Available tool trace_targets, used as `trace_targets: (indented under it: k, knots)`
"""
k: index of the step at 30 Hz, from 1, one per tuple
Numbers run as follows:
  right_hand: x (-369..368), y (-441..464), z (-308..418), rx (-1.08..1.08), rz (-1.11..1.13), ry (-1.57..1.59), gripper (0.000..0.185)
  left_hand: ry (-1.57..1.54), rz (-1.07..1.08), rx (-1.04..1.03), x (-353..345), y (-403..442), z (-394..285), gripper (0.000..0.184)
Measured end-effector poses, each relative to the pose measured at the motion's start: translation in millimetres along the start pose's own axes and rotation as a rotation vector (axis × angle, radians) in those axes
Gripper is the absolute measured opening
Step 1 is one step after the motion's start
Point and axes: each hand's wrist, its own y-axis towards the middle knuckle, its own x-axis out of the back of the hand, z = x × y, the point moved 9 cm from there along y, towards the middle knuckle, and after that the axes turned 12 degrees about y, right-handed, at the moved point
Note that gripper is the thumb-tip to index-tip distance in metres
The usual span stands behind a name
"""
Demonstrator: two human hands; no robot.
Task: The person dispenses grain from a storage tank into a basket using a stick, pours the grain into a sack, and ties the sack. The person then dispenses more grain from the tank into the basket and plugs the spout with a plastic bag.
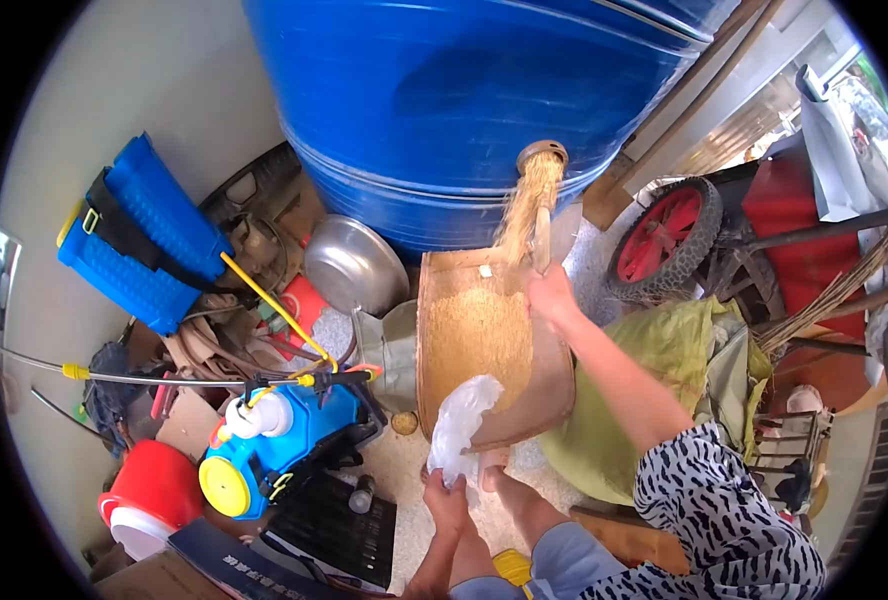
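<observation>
Grain [530, 205] pours out of a round spout [543, 152] low on a big blue drum [464, 90]. It falls into a wide, brown-rimmed scoop-like basket [554, 385], where a layer of grain [479, 335] lies. My right hand [550, 296] is at the basket's right side, closed around a pale stick [542, 240] that reaches up toward the spout, beside the stream. My left hand [447, 498] is below the basket's near edge, closed on the lower end of a crumpled clear plastic bag [459, 425]. The bag's top overlaps the basket's near left part.
A metal basin [356, 265] stands left of the basket. Farther left are blue backpack sprayers [304, 435], a yellow-and-metal spray wand [194, 380] and a red bucket [154, 490]. A green sack [624, 400] and a red-rimmed wheel [666, 238] are on the right.
</observation>
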Motion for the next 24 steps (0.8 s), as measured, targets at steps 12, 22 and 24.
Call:
trace_targets:
  k: [12, 22, 24]
  knots:
    - [-26.7, 3.6, -9.2, -0.077, 0.074, 0.414, 0.016, 0.041, -0.009, -0.075, -8.7, 7.0, -1.2, 0.017]
    - [16.8, 122.9, 4.5, 0.116, -0.265, 0.009, 0.022, -0.046, 0.051, 0.086, -3.4, 0.8, 6.1, 0.013]
    - [25.5, 142.4, -9.1, 0.286, -0.291, -0.382, 0.026, -0.032, 0.058, 0.072, 3.2, -4.0, 0.4, 0.012]
